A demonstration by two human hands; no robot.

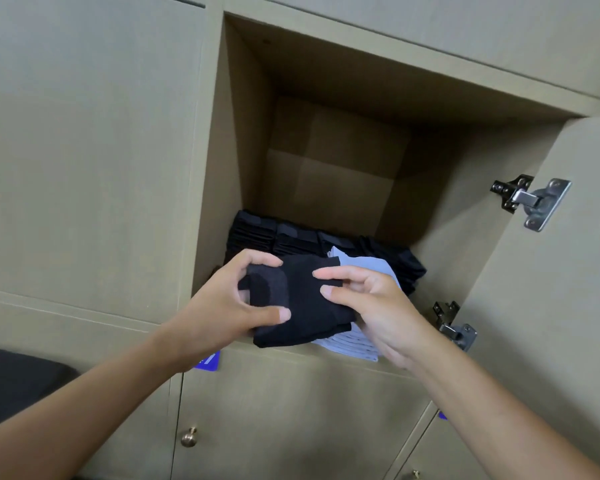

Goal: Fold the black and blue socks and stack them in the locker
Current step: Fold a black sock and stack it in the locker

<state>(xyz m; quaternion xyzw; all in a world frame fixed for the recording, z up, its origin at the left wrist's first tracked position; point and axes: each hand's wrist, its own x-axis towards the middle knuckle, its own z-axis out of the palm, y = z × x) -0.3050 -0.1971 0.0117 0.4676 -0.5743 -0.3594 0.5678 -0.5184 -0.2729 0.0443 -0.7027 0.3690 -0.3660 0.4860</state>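
Several folded black socks [291, 237] already stacked along locker shelf [430, 282] back edge. Left hand [222, 303] and right hand [374, 303] both grip folded black sock [305, 306] over pale-blue sock pile [354, 344] at front edge; placement apparently unfinished.

A locker or changing room, by the look of it: a wall of identical beige cabinet doors [84, 168] fills the frame, one compartment [326, 133] open at centre, small brass knobs [189, 437] and blue number tags [208, 360] along the lower doors.
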